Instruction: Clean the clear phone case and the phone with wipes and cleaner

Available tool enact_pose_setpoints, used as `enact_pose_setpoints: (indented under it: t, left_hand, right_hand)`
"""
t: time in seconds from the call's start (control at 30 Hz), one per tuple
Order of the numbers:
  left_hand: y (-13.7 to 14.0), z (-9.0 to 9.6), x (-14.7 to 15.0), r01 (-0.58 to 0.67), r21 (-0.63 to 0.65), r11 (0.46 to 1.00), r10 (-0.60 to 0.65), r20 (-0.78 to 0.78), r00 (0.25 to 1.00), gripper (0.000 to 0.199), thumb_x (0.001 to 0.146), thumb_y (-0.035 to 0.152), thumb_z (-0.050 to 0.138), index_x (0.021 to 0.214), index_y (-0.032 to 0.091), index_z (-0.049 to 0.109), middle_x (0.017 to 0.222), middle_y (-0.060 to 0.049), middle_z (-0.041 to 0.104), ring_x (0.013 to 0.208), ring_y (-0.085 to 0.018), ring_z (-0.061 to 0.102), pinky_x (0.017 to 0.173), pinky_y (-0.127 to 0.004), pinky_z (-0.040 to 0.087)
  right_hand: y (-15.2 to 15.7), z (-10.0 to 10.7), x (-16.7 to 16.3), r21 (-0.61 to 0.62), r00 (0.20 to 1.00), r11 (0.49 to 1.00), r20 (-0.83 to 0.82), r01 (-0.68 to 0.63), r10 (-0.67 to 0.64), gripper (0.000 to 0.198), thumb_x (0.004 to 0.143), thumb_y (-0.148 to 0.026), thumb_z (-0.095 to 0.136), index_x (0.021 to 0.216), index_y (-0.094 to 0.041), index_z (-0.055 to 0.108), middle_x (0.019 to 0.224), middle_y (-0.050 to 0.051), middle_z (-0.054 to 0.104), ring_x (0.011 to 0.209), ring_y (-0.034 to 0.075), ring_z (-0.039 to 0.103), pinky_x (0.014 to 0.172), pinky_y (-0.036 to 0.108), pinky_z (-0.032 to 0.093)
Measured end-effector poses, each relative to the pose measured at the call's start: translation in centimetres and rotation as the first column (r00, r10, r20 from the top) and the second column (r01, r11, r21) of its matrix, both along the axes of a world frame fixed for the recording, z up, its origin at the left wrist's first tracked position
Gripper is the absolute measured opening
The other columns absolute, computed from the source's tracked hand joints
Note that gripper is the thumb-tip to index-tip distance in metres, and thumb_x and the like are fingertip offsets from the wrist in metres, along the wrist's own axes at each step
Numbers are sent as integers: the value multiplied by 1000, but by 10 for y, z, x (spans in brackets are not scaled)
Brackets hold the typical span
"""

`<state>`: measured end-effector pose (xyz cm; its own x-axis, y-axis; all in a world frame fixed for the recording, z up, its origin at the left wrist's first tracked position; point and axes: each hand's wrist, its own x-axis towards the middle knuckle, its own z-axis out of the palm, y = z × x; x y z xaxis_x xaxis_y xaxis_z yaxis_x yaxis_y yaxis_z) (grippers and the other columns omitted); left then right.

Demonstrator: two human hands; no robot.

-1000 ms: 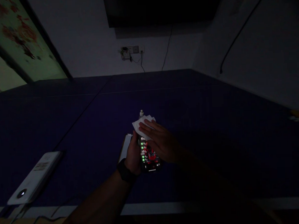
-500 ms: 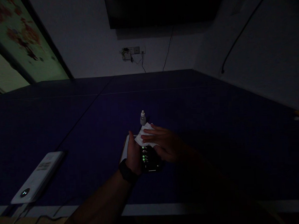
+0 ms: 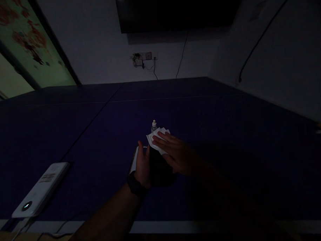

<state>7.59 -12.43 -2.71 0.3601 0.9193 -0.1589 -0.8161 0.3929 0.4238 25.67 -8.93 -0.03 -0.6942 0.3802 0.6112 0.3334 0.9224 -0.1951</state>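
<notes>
The folded white tissue [image 3: 152, 138] is moved slightly farther up the black rectangular phone [image 3: 159, 169]. The right hand [image 3: 176, 151] presses it, fingers extended; the left hand [image 3: 143, 167] borders the phone, its hidden grip unclear. Wiping seems unfinished.

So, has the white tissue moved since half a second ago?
Yes: against the small bottle, the white tissue has shifted forward and now hides the bottle's lower part in this view.

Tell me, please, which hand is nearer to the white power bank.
Left. The left hand is to the right of the power bank; the right hand is farther right, on the tissue.
</notes>
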Motion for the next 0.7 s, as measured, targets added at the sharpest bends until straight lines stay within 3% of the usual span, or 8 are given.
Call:
enact_pose_setpoints:
  t: [0.13, 0.23, 0.33, 0.43, 0.5, 0.6, 0.67, 0.7]
  left_hand:
    - [-2, 7, 5, -58, -84, 995, 56, -21, 998, 73, 108, 65, 39, 157, 14, 57, 130, -16, 77, 132, -32, 69, 119, -43, 47]
    - [-2, 12, 10, -6, -130, 991, 6, -2, 1000, 78, 105, 72, 40, 158, 17, 56, 133, -16, 76, 130, -34, 70, 116, -46, 49]
    - [-2, 11, 10, -23, -121, 992, 24, 6, 1000, 79, 103, 74, 43, 159, 20, 54, 131, -14, 77, 126, -31, 71, 113, -42, 50]
    - [-3, 8, 4, -58, -77, 995, 58, -6, 998, 77, 107, 68, 40, 161, 15, 52, 117, -14, 80, 111, -28, 76, 107, -39, 53]
    - [-5, 7, -1, 32, -26, 999, -33, -40, 999, 82, 104, 74, 39, 161, 16, 52, 109, -14, 81, 96, -31, 78, 97, -45, 57]
    - [-10, 9, -5, 176, 37, 984, -173, -75, 982, 91, 97, 85, 35, 162, 23, 50, 112, -17, 79, 86, -34, 78, 81, -51, 61]
    - [-12, 13, -4, 163, 74, 984, -159, -59, 986, 91, 97, 86, 32, 166, 29, 43, 116, -18, 77, 88, -34, 77, 76, -51, 61]
    - [-12, 14, -3, 142, 90, 986, -138, -48, 989, 90, 97, 86, 31, 168, 31, 39, 117, -18, 77, 90, -33, 77, 75, -50, 61]
  right_hand:
    - [-1, 2, 0, -22, 982, 983, 36, -183, 184, 54, 96, -8, 48, 147, -15, 64, 144, 13, 74, 150, 26, 57, 130, 57, 40]
    - [1, 2, 3, -16, 994, 994, 8, -108, 108, 56, 95, -7, 47, 147, -18, 64, 142, 11, 75, 146, 26, 61, 129, 61, 40]
    - [0, 3, 1, -18, 1000, 1000, 3, -20, 20, 58, 97, -8, 47, 153, -18, 59, 154, 13, 66, 153, 28, 53, 129, 62, 40]
    - [-3, 4, -2, -60, 989, 987, 6, -146, 147, 55, 99, -9, 47, 151, -20, 61, 147, 10, 72, 151, 26, 56, 130, 59, 39]
    - [-1, 1, -1, -96, 984, 980, -39, -177, 174, 49, 102, -13, 44, 145, -23, 66, 140, 8, 76, 145, 25, 62, 130, 59, 39]
    - [8, -10, 10, -198, 976, 980, -211, 12, -55, 46, 111, -29, 35, 140, -23, 70, 133, 9, 80, 134, 29, 71, 121, 58, 51]
    - [15, -18, 22, -304, 902, 931, -313, 202, -297, 54, 114, -37, 25, 145, -21, 66, 115, 11, 84, 111, 31, 81, 102, 52, 65]
    - [18, -20, 29, -313, 876, 915, -327, 254, -355, 57, 115, -40, 23, 149, -17, 63, 105, 12, 85, 94, 32, 83, 88, 49, 68]
